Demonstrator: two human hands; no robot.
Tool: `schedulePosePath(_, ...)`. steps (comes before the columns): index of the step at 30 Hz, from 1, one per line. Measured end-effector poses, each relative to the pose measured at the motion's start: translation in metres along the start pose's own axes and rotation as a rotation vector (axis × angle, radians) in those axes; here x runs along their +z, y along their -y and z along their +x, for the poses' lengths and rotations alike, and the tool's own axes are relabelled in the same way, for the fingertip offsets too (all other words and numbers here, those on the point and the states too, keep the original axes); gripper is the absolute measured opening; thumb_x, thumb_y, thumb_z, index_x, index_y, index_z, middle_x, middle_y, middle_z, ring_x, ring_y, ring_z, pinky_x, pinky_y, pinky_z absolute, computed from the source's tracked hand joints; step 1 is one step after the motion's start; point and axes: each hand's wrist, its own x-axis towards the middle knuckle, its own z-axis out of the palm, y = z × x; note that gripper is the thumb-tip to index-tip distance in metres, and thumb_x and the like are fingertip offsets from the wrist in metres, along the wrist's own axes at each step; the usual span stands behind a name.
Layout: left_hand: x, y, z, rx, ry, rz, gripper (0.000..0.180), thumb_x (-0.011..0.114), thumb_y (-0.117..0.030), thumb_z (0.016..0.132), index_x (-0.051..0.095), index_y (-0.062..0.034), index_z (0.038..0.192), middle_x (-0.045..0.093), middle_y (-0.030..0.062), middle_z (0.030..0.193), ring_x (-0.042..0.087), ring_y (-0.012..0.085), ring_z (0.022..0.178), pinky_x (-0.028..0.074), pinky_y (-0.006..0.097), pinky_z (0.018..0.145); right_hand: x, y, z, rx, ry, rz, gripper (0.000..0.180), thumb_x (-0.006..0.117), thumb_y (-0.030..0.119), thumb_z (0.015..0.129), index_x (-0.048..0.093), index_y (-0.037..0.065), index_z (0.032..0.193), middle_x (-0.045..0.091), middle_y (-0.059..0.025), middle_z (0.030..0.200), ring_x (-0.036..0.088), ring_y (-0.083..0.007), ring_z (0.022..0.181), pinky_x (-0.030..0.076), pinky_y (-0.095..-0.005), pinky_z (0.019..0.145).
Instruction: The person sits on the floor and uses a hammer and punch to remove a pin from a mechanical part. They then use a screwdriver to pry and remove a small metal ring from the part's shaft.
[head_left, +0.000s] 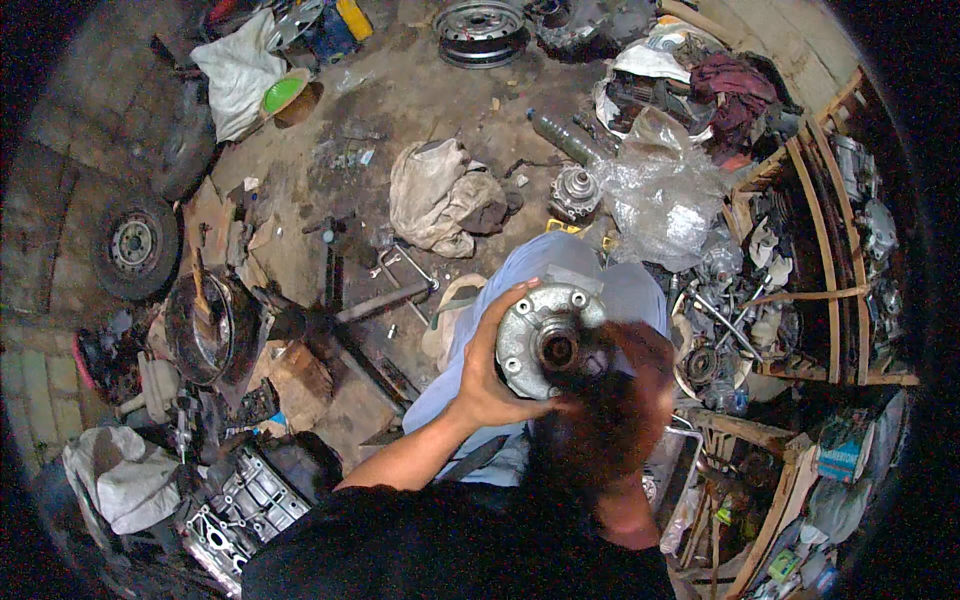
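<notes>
My left hand (488,368) is wrapped round the rim of a round grey metal hub (519,338), which has bolt holes in its flange and a dark opening in its centre. I hold it above my lap, over grey-blue trousers (550,258). My right hand (640,385) is close on the hub's right side; dark and smeared by motion, its fingers do not show clearly. Whether it touches the hub I cannot tell. Beyond my knees stands another round metal part (575,192), beside a clear plastic bag (668,195).
A crumpled cloth (430,195) and wrenches (405,268) lie on the floor ahead. To the left are a tyre (110,245), a dark basin (235,335) and an engine casting (260,495). Wooden racks (833,270) with metal parts stand at right. A wheel rim (481,48) lies at the back.
</notes>
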Motion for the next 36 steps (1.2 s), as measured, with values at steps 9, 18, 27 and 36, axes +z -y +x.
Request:
schedulePosePath(9, 0.01, -0.006, -0.001, 0.043, 0.058, 0.057, 0.113, 0.097, -0.016, 0.051, 0.039, 0.0001, 0.147, 0.048, 0.0241, 0.147, 0.048, 0.0382, 0.138, 0.038, 0.046, 0.116, -0.018, 0.005, 0.0, -0.116, -0.016, 0.09, 0.053, 0.074, 0.025, 0.082, 0.055, 0.004, 0.126, 0.057, -0.0221, 0.127, 0.061, -0.0417, 0.11, 0.055, -0.0461, 0.086)
schedulePosePath(18, 0.009, -0.004, -0.002, 0.084, 0.096, 0.087, 0.111, 0.093, -0.019, 0.052, 0.038, -0.0018, 0.148, 0.047, 0.0232, 0.149, 0.045, 0.0367, 0.14, 0.035, 0.047, 0.117, -0.015, 0.01, -0.006, -0.144, -0.018, 0.145, 0.044, 0.072, 0.026, 0.084, 0.056, 0.004, 0.119, 0.058, -0.0204, 0.119, 0.061, -0.0392, 0.104, 0.055, -0.0454, 0.084)
schedulePosePath(27, 0.009, -0.008, -0.001, 0.101, 0.067, 0.104, 0.108, 0.096, -0.019, 0.051, 0.044, 0.0001, 0.144, 0.05, 0.0225, 0.146, 0.048, 0.0379, 0.138, 0.037, 0.047, 0.116, -0.008, 0.012, -0.01, -0.162, -0.019, 0.207, 0.037, 0.07, 0.027, 0.087, 0.057, 0.003, 0.111, 0.059, -0.0188, 0.111, 0.061, -0.0367, 0.098, 0.054, -0.0446, 0.082)
schedulePosePath(36, 0.011, -0.006, -0.002, 0.125, 0.064, 0.131, 0.103, 0.093, -0.02, 0.055, 0.044, -0.0006, 0.144, 0.051, 0.0237, 0.145, 0.049, 0.0386, 0.137, 0.037, 0.047, 0.115, -0.007, 0.013, -0.013, -0.159, -0.009, 0.253, 0.031, 0.068, 0.028, 0.09, 0.058, 0.003, 0.103, 0.06, -0.0171, 0.102, 0.061, -0.0341, 0.092, 0.054, -0.0438, 0.08)
